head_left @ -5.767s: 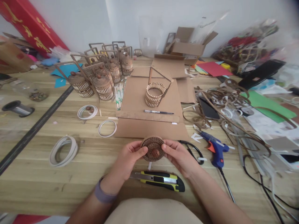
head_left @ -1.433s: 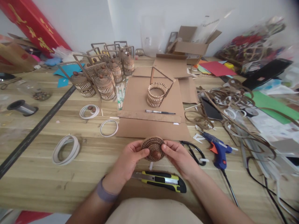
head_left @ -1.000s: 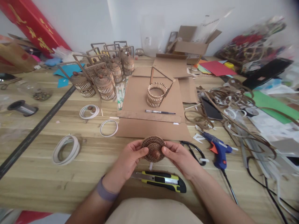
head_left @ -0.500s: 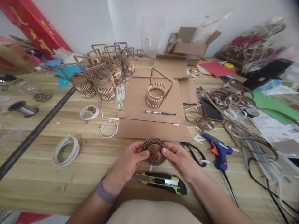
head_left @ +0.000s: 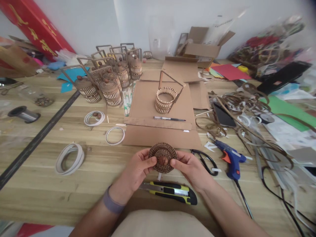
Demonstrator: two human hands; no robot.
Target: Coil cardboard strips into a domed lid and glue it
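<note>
A round brown lid of coiled corrugated cardboard (head_left: 163, 149), with a small brown knob at its middle, is held above the table close to me. My left hand (head_left: 142, 166) pinches its left edge, thumb on top. On the opposite edge my right hand (head_left: 186, 166) grips it the same way. Just below the hands lies a yellow and black utility knife (head_left: 172, 192). Farther off, a small round basket (head_left: 165, 100) of brown strips and pale sticks, with a tall angled handle, stands on a cardboard sheet (head_left: 143, 98). A pen (head_left: 169, 118) lies in front of it.
Several lidded baskets with handles (head_left: 111, 92) stand at the back left. White paper rolls (head_left: 69, 159) lie at the left. Black-handled scissors (head_left: 207, 163), a blue glue gun (head_left: 230, 158) with a cord, and tangled brown strips (head_left: 243, 102) fill the right.
The lid has tipped slightly, so its top faces me more and its rim shows rounder. Both hands keep hold of it at nearly the same place.
</note>
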